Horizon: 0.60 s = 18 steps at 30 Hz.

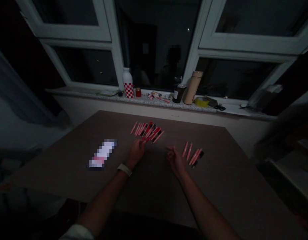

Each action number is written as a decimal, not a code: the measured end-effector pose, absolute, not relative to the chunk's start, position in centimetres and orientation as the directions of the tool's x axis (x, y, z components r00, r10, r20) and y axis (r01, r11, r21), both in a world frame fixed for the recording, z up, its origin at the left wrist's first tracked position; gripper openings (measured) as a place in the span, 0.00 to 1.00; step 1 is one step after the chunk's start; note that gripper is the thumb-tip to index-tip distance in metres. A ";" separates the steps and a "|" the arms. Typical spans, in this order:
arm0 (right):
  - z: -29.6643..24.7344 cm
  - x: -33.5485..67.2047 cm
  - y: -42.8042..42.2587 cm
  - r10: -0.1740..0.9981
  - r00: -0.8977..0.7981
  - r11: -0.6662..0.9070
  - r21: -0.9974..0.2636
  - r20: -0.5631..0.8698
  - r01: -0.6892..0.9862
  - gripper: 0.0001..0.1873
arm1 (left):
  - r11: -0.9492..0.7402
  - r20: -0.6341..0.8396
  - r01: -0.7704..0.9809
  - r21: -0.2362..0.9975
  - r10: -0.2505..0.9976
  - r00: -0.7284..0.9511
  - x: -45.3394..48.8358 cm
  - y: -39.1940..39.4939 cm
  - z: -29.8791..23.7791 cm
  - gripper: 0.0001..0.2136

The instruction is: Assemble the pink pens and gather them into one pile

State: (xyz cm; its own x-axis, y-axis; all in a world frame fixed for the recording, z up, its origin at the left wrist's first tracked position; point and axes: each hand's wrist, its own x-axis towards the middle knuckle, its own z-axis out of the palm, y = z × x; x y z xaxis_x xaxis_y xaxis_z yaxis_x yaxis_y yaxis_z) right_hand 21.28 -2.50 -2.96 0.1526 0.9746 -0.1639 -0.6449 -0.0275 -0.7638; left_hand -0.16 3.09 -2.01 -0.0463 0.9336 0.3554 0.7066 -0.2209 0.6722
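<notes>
A heap of pink, red and black pens (143, 128) lies toward the back middle of the table. At its near edge is my left hand (136, 152), fingers closed, with a red pen (147, 139) at the fingertips; the dim light blurs the exact grip. My right hand (176, 160) hovers to the right of the heap, index finger stretched out and the others loosely bent, with nothing visible in it. Beside it on the right lies a smaller spread of pink pens (189, 151) with dark pieces among them.
A lit phone (102, 154) lies on the table (154, 186) to the left. Along the windowsill (154, 101) stand a checkered bottle (128, 83), a small red jar (138, 92), a dark drink cup (179, 93), a tan flask (193, 87) and a yellow tape roll (202, 101).
</notes>
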 end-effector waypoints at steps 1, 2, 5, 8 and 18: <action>-3.0 21.2 -2.5 0.977 0.138 -0.038 -0.766 -0.164 -0.641 0.15 | -0.176 0.337 0.722 0.669 0.938 -0.083 -0.2 3.5 -1.9 0.10; -3.1 21.1 -2.5 0.978 0.136 -0.040 -0.774 -0.161 -0.631 0.16 | -0.143 0.325 0.734 0.663 0.939 -0.111 -0.1 3.9 -1.8 0.11; -3.4 20.9 -2.5 0.979 0.149 -0.028 -0.823 -0.137 -0.567 0.17 | -0.054 0.289 0.757 0.651 0.940 -0.180 0.5 5.3 -1.4 0.12; -3.6 20.9 -2.6 0.983 0.144 -0.023 -0.854 -0.114 -0.520 0.17 | 0.001 0.260 0.777 0.630 0.942 -0.212 1.4 6.4 -1.1 0.12; -4.0 21.1 -3.0 0.990 0.135 0.001 -0.950 -0.043 -0.311 0.18 | -0.029 0.242 0.842 0.539 0.963 -0.122 1.0 6.4 -0.8 0.17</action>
State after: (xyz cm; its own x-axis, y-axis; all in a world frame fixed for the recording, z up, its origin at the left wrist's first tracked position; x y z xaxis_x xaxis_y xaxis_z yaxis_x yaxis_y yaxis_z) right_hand 21.09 -3.05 -3.95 0.1353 0.9899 -0.0433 -0.3111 0.0010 -0.9504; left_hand 1.05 6.35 -0.77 -0.1221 0.9626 0.2419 0.8417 -0.0288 0.5392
